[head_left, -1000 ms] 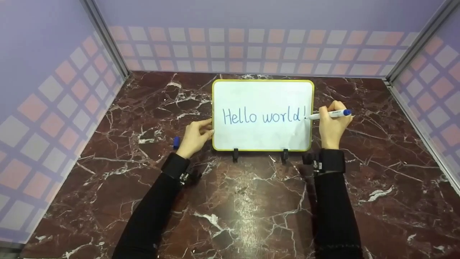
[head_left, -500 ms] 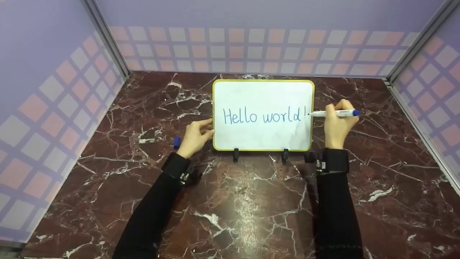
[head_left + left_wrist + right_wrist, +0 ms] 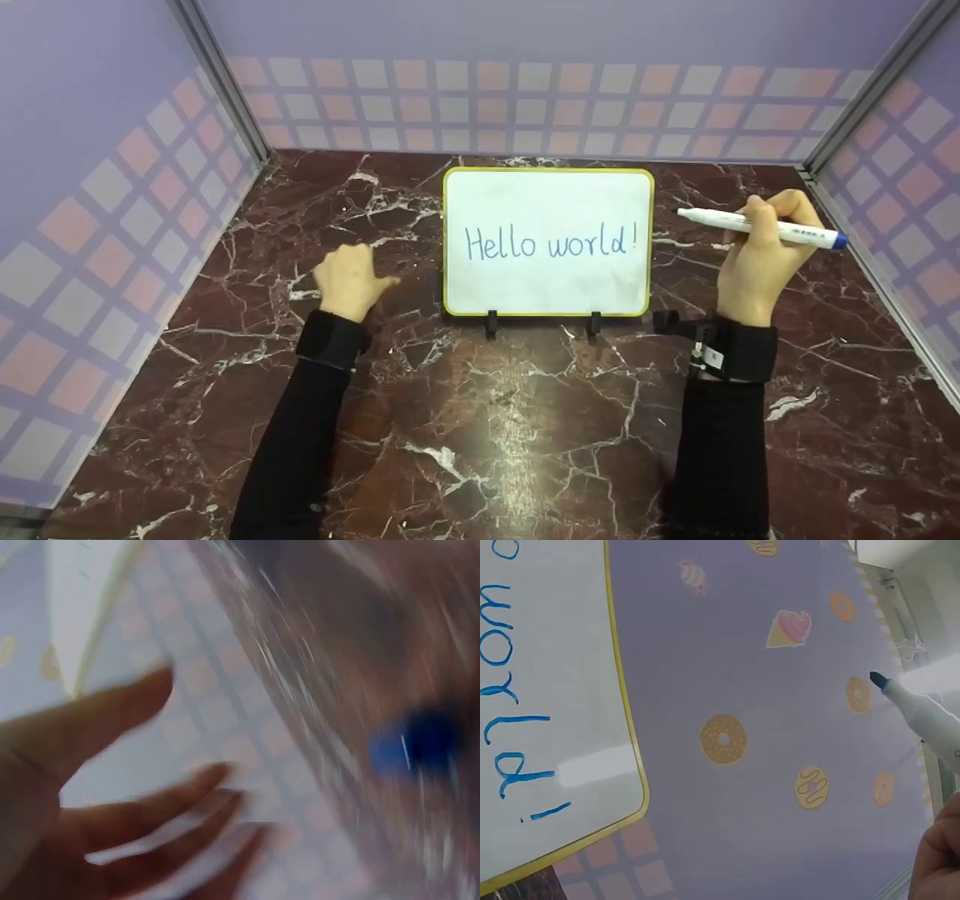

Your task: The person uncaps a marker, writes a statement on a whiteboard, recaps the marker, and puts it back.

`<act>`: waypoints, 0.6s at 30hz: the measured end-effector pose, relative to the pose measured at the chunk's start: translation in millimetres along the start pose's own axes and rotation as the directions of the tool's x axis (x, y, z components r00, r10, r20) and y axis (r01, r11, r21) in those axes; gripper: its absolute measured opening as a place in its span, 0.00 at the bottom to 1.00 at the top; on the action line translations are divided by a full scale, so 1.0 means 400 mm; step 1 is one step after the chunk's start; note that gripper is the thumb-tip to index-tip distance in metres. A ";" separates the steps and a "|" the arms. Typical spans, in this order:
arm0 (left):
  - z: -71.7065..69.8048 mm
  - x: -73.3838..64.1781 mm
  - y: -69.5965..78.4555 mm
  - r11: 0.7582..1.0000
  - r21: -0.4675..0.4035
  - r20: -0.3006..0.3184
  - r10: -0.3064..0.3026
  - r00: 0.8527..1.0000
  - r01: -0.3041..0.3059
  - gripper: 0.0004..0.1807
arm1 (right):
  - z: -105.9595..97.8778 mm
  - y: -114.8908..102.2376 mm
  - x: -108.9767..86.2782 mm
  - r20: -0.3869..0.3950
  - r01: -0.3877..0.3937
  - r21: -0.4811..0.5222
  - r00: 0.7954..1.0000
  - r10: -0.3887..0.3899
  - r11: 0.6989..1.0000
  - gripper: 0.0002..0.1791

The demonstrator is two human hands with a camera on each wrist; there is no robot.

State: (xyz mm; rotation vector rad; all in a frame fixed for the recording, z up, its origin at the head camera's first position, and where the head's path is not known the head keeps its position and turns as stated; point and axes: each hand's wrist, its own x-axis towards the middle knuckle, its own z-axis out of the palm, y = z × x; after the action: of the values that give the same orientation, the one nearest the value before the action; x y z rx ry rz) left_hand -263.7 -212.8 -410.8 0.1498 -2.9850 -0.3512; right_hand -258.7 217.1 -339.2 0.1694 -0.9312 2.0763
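Observation:
A whiteboard (image 3: 547, 281) with a yellow frame stands on the marble-patterned table, bearing the blue words "Hello world!". My right hand (image 3: 761, 262) is right of the board and pinches an uncapped white marker (image 3: 806, 234). Its dark tip (image 3: 879, 680) points toward the board but is apart from it. To the board's left, my left hand (image 3: 347, 281) hovers with its thumb out, touching nothing. In the left wrist view its fingers are relaxed and spread. A blurred blue cap (image 3: 416, 742) lies on the table near it; the hand hides this cap in the head view.
Two black clip feet, one of them the left foot (image 3: 492, 324), hold up the board's lower edge. Purple panels with pink and white squares, such as the back panel (image 3: 525, 30), enclose the table (image 3: 465, 420) on three sides.
My left hand has let go of the board's left edge and moved left over the blue cap. My right hand has drawn the marker away from the board, to the right.

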 end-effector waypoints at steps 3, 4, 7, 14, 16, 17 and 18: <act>-0.002 -0.001 -0.018 0.986 0.143 0.132 -0.103 0.986 0.084 0.35 | 0.007 -0.012 -0.006 0.000 -0.012 0.045 1.000 0.012 0.999 0.18; 0.002 0.000 -0.021 0.983 0.163 0.170 -0.113 0.979 0.085 0.36 | 0.008 -0.014 -0.007 -0.002 -0.016 0.052 1.000 0.017 0.999 0.18; 0.019 0.007 -0.026 0.983 0.173 0.237 -0.106 0.966 0.065 0.37 | 0.009 -0.016 -0.009 -0.006 -0.033 0.064 0.999 0.033 0.997 0.18; 0.046 0.021 -0.038 0.993 0.112 0.235 -0.067 0.970 0.041 0.23 | 0.011 -0.006 -0.007 0.006 -0.030 0.078 1.000 0.029 0.997 0.18; 0.044 0.021 -0.038 0.996 0.087 0.208 -0.054 0.977 0.037 0.20 | 0.011 -0.005 -0.008 0.012 -0.032 0.075 0.999 0.031 0.997 0.18; 0.040 0.020 -0.035 0.997 0.075 0.185 -0.044 0.982 0.031 0.20 | 0.011 -0.004 -0.009 0.015 -0.033 0.075 0.999 0.032 0.997 0.18; 0.034 0.018 -0.032 0.998 0.058 0.147 -0.028 0.989 0.020 0.19 | 0.012 -0.004 -0.010 0.014 -0.040 0.080 0.999 0.039 0.996 0.18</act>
State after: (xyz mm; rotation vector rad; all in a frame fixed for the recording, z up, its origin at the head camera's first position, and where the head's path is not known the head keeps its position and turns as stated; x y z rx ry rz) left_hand -271.7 -222.9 -426.0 0.1732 -3.1438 -0.2927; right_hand -255.9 211.9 -336.8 0.2079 -0.8658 2.1526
